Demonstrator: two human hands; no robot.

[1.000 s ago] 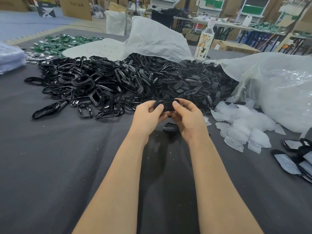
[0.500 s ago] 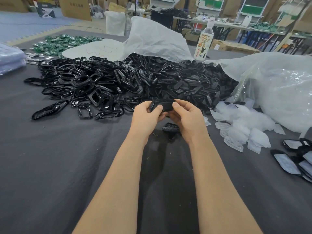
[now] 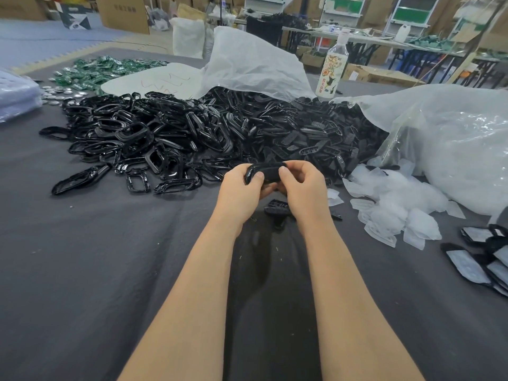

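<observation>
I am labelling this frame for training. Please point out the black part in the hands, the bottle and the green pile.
black part (image 3: 268,173): head view, its exposed middle.
bottle (image 3: 330,78): head view, its printed label.
green pile (image 3: 108,68): head view, its centre.

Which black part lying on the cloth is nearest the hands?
The flat black part between the wrists, below the left hand and right hand; the rest lie farther off, mostly in the pile.

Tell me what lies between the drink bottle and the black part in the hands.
Head view: the heap of black plastic parts fills the stretch from the drink bottle to the black part gripped by the left hand and right hand.
</observation>
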